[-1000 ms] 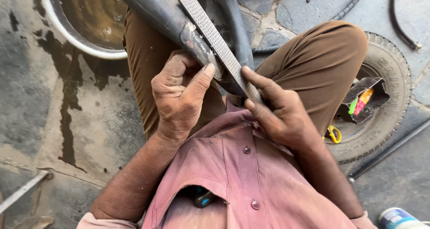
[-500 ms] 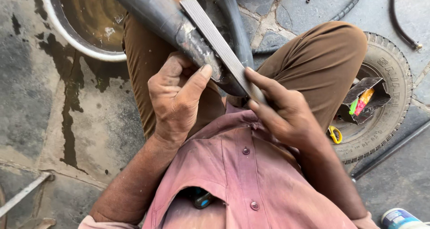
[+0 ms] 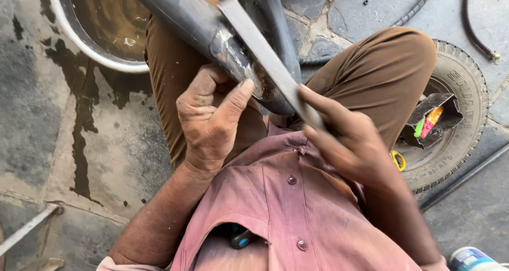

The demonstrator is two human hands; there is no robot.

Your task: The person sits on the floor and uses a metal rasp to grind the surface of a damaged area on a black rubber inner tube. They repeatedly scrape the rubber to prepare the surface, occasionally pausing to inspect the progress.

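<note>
A dark rubber inner tube [image 3: 185, 16] lies folded across my lap, with a scuffed grey patch where it bends. My left hand [image 3: 212, 120] grips the tube from below, thumb pressed on the fold. My right hand [image 3: 344, 138] holds a long flat metal file [image 3: 260, 48], whose blade lies slanted on the scuffed spot. The right hand is motion-blurred. I sit with my knees apart, in brown trousers and a pink shirt.
A metal basin of murky water [image 3: 101, 22] stands at the upper left on wet stone paving. A small tyre [image 3: 456, 117] at the right holds a dark tray of small coloured items [image 3: 432, 117]. A hose [image 3: 477, 22] lies at the top right, a can [image 3: 472, 259] at the bottom right.
The file has slid along the scuffed spot as my right hand drew back toward my body. My left hand keeps its grip on the tube.
</note>
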